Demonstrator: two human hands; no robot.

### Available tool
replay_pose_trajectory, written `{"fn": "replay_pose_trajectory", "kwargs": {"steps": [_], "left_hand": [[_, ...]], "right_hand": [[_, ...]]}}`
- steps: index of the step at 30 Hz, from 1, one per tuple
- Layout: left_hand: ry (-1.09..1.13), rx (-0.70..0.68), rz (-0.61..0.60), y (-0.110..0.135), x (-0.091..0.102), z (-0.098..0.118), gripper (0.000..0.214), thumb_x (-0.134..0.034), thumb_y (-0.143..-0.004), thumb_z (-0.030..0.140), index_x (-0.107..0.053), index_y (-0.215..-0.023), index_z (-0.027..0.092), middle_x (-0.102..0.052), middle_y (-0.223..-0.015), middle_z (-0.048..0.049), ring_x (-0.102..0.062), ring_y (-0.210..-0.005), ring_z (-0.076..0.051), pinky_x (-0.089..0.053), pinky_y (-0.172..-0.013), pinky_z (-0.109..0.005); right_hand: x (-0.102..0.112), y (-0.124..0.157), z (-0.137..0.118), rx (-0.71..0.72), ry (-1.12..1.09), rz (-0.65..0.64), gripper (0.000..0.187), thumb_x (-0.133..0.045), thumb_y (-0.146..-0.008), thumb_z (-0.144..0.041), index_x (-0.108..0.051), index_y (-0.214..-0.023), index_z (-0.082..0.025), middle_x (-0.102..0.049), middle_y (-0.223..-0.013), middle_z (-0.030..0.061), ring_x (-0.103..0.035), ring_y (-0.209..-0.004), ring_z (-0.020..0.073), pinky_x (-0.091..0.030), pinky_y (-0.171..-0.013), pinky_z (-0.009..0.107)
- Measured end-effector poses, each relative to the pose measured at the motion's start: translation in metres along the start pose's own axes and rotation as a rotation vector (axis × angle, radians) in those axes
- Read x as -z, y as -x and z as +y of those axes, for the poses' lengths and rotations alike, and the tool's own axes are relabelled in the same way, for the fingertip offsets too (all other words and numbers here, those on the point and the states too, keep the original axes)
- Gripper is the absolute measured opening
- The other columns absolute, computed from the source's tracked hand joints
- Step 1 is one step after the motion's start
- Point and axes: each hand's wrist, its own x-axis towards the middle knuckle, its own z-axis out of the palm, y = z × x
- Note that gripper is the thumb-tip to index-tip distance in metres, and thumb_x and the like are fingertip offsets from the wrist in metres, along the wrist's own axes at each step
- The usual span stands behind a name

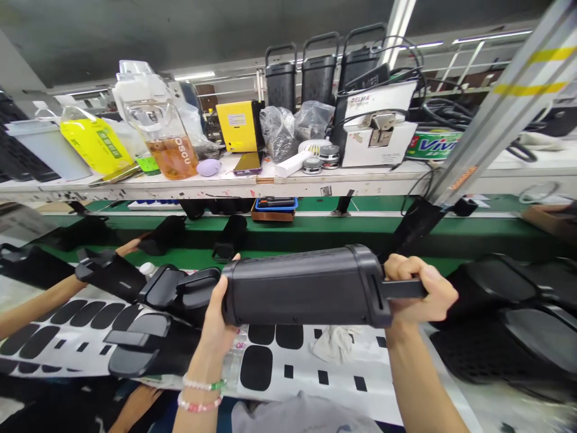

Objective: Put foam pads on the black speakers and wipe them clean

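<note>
A black casing with a carry handle (297, 288) is held level above the bench, its long side towards me. My left hand (219, 316) grips its left end, thumb in front and the other fingers mostly hidden behind. At the right end, my right hand (424, 291) is wrapped round the bar handle. Under the casing lies a white sheet (306, 364) with black rounded pads (256, 368) and small black squares. A crumpled whitish cloth (333, 344) rests on that sheet.
More black casings stand to the left (148, 349) and right (505, 343). A co-worker's arm (45, 300) reaches in from the left. Behind runs a green conveyor belt (297, 236), with a cluttered shelf (216, 187) above it. A metal post (487, 120) slants at the right.
</note>
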Motion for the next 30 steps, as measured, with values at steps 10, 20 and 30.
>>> {"fn": "replay_pose_trajectory", "kwargs": {"steps": [10,20,30], "left_hand": [[0.114,-0.088,0.092,0.0,0.0,0.002,0.05,-0.058,-0.076,0.046,-0.062,-0.121,0.026,-0.072,-0.104,-0.0026,-0.069,-0.084,-0.019,-0.057,-0.064,-0.025],[0.268,-0.03,0.404,-0.002,0.006,0.0,0.018,-0.061,-0.074,0.04,-0.068,-0.084,0.027,-0.072,-0.075,0.0063,-0.067,-0.066,-0.016,-0.054,-0.056,-0.027],[0.274,-0.033,0.431,0.002,0.006,0.001,0.023,-0.053,-0.079,0.042,-0.067,-0.096,0.034,-0.072,-0.073,0.0063,-0.066,-0.066,-0.017,-0.055,-0.06,-0.031]], "right_hand": [[-0.021,0.005,-0.011,0.129,-0.008,-0.029,0.034,-0.043,-0.079,-0.028,-0.033,-0.047,-0.021,-0.024,-0.046,-0.0027,-0.024,-0.046,0.013,-0.015,-0.049,0.032],[-0.015,0.008,-0.018,0.222,0.525,-0.447,0.035,-0.068,-0.075,-0.036,-0.046,-0.101,-0.025,-0.044,-0.097,0.0042,-0.048,-0.091,0.0223,-0.043,-0.076,0.036],[-0.026,0.002,-0.023,0.093,0.238,-0.347,0.03,-0.036,-0.097,-0.033,-0.064,-0.095,-0.023,-0.055,-0.084,0.0041,-0.05,-0.078,0.0197,-0.04,-0.069,0.035]]}}
